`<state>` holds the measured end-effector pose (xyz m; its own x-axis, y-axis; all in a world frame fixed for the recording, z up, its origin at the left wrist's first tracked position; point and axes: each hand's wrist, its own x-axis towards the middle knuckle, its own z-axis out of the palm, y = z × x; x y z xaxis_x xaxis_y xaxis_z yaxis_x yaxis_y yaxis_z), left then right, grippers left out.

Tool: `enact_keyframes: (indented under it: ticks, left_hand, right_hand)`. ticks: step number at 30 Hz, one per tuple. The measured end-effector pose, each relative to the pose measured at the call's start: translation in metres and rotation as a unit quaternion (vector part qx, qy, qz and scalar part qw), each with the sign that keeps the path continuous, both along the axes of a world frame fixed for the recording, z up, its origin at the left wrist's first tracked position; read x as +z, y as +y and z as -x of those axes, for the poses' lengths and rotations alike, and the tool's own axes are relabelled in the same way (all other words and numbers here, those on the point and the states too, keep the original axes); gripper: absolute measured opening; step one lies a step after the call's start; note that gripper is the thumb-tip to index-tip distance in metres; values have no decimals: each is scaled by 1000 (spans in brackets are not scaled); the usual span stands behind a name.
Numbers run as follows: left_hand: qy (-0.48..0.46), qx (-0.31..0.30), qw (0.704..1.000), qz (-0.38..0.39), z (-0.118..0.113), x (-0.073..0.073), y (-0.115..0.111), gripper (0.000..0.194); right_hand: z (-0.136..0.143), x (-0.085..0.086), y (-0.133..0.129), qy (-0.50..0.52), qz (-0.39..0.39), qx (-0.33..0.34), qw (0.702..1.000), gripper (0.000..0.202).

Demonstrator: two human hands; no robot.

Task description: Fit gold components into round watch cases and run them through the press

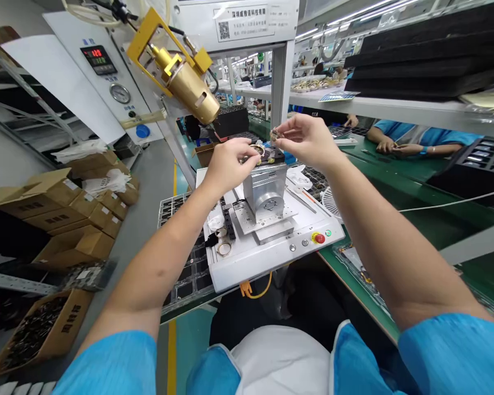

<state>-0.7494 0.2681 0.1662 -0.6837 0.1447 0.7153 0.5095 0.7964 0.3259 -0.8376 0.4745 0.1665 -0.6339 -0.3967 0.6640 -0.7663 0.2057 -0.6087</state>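
Note:
My left hand [231, 164] is closed, with thumb and fingertips at a gold-rimmed ring like a watch case [258, 148], just above the top of a metal fixture [265, 192]. To its right, my right hand [308, 140] is raised a little higher and pinches a small metallic part [275, 135], too small to make out exactly. The two hands are apart. A black holder [276, 156] on top of the fixture is partly hidden by the left fingers.
A gold dispensing cylinder [193, 93] hangs above the left hand. The white machine base [247, 269] carries a red stop button [320, 238], tweezers [300, 199] and another ring [224, 248]. Cardboard boxes [61, 203] stand left. A co-worker's hands [395, 147] are at the right bench.

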Motion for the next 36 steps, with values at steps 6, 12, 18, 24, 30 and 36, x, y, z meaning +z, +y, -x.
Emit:
enact_keyframes:
  ticks: [6,12,18,24,30,36]
  left_hand:
    - [-94,1,992,83,23,0,16,21]
    - [-97,-43,988,113,17,-17,0,70]
    - [-32,-80,996,12,-25,-34,-1,68]
    - [-72,-153,964,-205,-119,-157,21,29]
    - [-370,-113,809,-442,-177,-250,58,30]
    - [-433,-213,663,-572,-185,-265,84,52]
  right_hand:
    - [-52,-50,72,-95,43,-9,995,34]
    - [-89,-149,141,-308,-63,-131,940,56]
    - [-124,-226,134,-344,-223,-172,896,69]
    - [-132,-250,122,-317,-223,-174,905,84]
    - [-128,-231,144,-346,-206,-137,905,69]
    - [-201,-239,99,-322,21,59,945,81]
